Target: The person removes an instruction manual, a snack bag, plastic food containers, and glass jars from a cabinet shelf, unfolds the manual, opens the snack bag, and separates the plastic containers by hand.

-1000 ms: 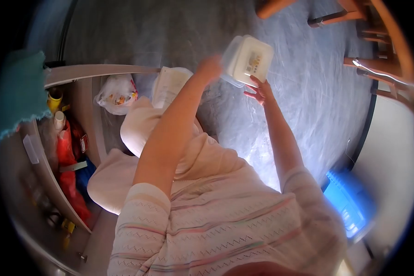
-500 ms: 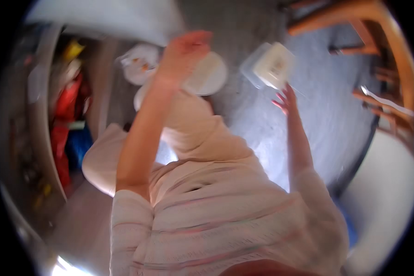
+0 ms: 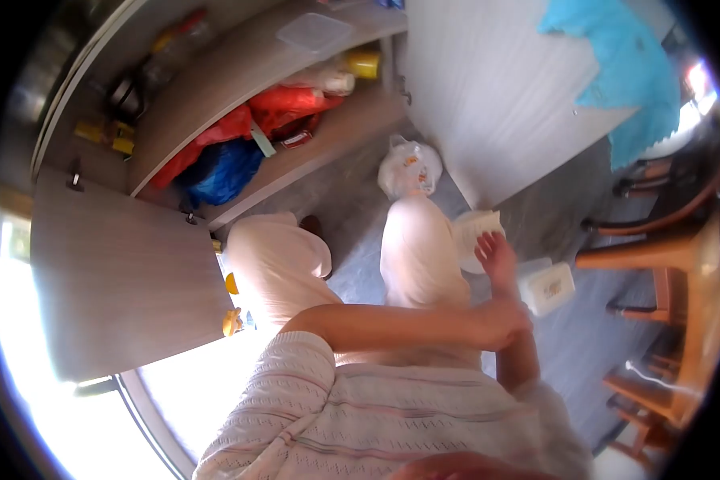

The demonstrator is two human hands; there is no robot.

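My right hand [image 3: 496, 258] reaches forward with its fingers stretched out and apart. Its fingertips overlap a pale, flat-topped item [image 3: 466, 228] on the floor, partly hidden behind my knee. My left arm crosses in front of my body, and my left hand [image 3: 502, 323] overlaps my right forearm; motion smears its fingers. Close to my right wrist, a white rectangular tub [image 3: 550, 290] with printing lies beside a clear plastic container [image 3: 530, 270]. Beyond my knee, a knotted white plastic bag [image 3: 410, 168] with orange marks rests on the floor.
An open cupboard holds red bags [image 3: 284, 108], a blue bag [image 3: 226, 172], a yellow container [image 3: 363, 64] and a clear box [image 3: 315, 32]. Its doors [image 3: 128, 276] stand open on both sides. A turquoise cloth [image 3: 616, 64] hangs over the right door [image 3: 496, 96]. Wooden chairs [image 3: 656, 252] stand at right.
My view has swung left, bringing the cupboard into full sight. My left hand has come down from the raised position across to my right forearm. My right hand now overlaps the pale item.
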